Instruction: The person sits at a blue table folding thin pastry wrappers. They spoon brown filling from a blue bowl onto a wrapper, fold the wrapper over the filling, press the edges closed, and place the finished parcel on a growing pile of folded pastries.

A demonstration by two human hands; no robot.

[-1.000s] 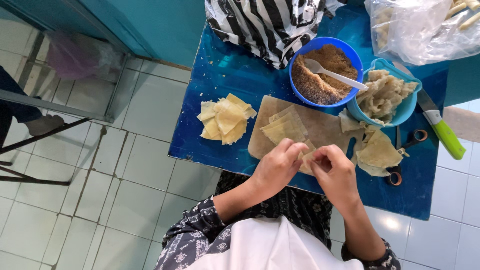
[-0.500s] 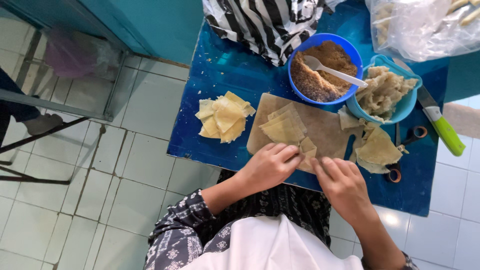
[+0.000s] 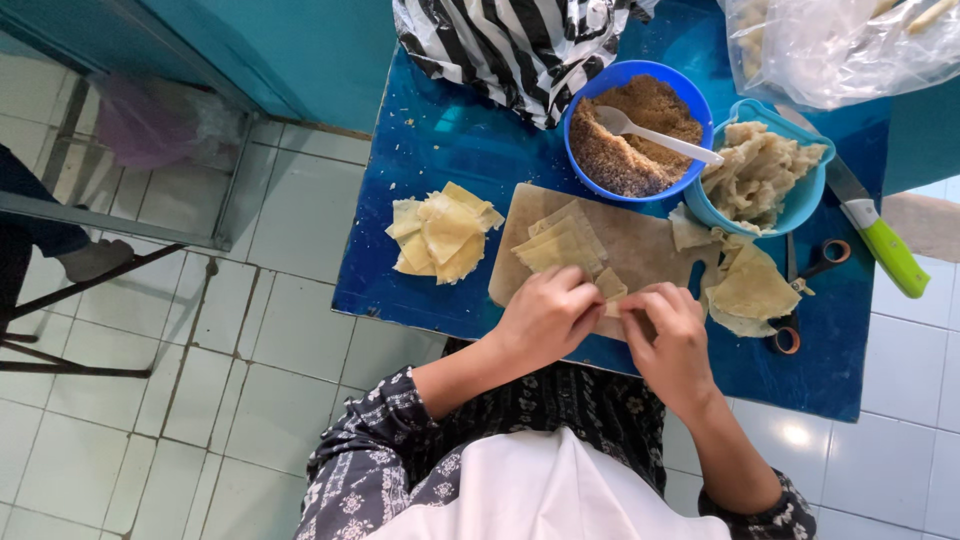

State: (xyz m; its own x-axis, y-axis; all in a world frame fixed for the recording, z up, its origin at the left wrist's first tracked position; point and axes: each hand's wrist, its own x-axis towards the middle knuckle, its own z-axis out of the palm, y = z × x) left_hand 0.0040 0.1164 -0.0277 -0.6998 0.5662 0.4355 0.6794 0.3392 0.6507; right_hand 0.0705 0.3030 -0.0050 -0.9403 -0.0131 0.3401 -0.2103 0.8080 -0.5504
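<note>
Blue table (image 3: 450,150), crumb-filled blue bowl (image 3: 640,135), spoon (image 3: 655,135)

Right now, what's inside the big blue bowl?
The blue bowl holds brown crumbly filling with a white plastic spoon resting in it. The bottom of the bowl is covered by the filling.

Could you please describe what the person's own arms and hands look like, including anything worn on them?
Both hands are bare: the left hand and the right hand show no gloves, rings or watch that I can make out. The forearms are uncovered. Dark sleeves with a small pale floral print are pushed up to about the elbows. A white cloth lies over the chest between them.
</note>
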